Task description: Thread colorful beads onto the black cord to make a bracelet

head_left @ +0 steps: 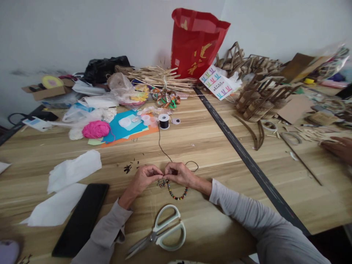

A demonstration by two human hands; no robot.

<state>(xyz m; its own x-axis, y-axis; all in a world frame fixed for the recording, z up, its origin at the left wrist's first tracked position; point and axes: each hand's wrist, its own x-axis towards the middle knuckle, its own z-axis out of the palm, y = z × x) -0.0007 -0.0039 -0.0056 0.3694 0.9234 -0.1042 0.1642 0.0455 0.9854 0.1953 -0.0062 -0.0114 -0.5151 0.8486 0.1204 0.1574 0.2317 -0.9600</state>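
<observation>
Black cord: runs from the spool to your right hand, with a loop lying just beyond it on the wooden table.
Hands: together, fingertips nearly touching; your right thumb and forefinger pinch the cord, while your left hand pinches too, on something too small to tell.
Bead strand: curves on the wood below your right hand, towards you.
Slipping beads: if your right pinch loosens, beads could slide off, as no knot shows near your fingertips.
Rolling beads: a brush of your left wrist could scatter the loose beads, clustered just under your fingers.
Tugged spool: a sharp pull on the cord might tip it, since it stands upright.
Bead count: one strand, one loose cluster; single beads are too small to count surely.
Tool count: one spool, one pair of scissors.
Nearby count: one black slab, two large white sheets, one other person's hand at far right.
</observation>
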